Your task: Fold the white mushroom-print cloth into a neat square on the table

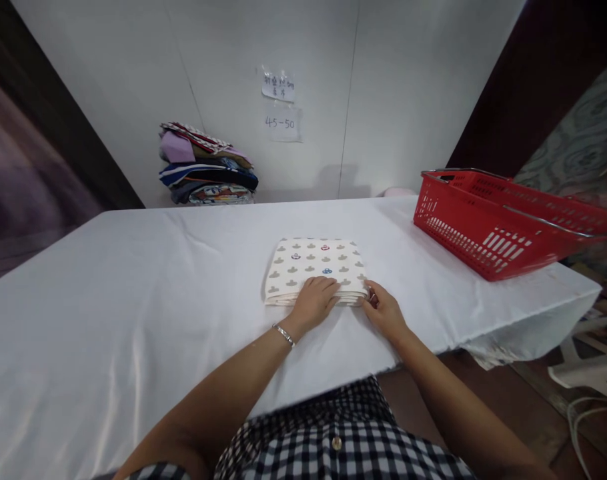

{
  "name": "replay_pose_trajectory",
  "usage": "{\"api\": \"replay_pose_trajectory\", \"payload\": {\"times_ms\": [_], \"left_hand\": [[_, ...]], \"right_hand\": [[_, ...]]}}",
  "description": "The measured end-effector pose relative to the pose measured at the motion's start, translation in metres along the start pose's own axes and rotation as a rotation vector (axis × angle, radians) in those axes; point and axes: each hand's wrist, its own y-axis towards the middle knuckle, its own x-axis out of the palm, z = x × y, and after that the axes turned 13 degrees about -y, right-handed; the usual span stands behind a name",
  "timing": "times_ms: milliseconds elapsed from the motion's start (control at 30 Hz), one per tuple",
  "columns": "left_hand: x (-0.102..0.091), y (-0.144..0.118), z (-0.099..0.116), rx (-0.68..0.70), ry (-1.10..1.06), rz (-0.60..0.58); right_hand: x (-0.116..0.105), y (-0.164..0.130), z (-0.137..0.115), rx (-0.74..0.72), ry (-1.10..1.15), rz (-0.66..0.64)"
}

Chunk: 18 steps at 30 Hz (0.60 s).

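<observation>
While the left hand [316, 300] presses flat on the folded cloth [314, 268], right hand [383, 311] fingers pinch its corner; edges should stay aligned.

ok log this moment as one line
left hand flat on folded cloth | right hand at its near right corner | red basket right | cloth stack back

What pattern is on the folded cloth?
Cream folded cloth with rows of small grey motifs, seen in the head view.

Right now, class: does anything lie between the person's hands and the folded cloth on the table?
Nothing visible does. The left hand rests flat on the folded cloth at its near edge, and the right hand touches its near right corner.
</observation>
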Motion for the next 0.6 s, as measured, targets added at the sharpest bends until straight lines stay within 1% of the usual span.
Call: {"api": "replay_pose_trajectory", "payload": {"times_ms": [133,333,600], "left_hand": [[0.005,0.011,0.007,0.03,0.004,-0.056],[0.009,0.026,0.013,0.104,0.01,-0.075],[0.01,0.024,0.008,0.102,0.02,-0.072]], "right_hand": [[0.001,-0.001,0.002,-0.024,0.019,0.008],[0.001,-0.001,0.003,-0.067,-0.033,0.027],[0.003,-0.002,0.005,-0.099,-0.039,0.07]]}}
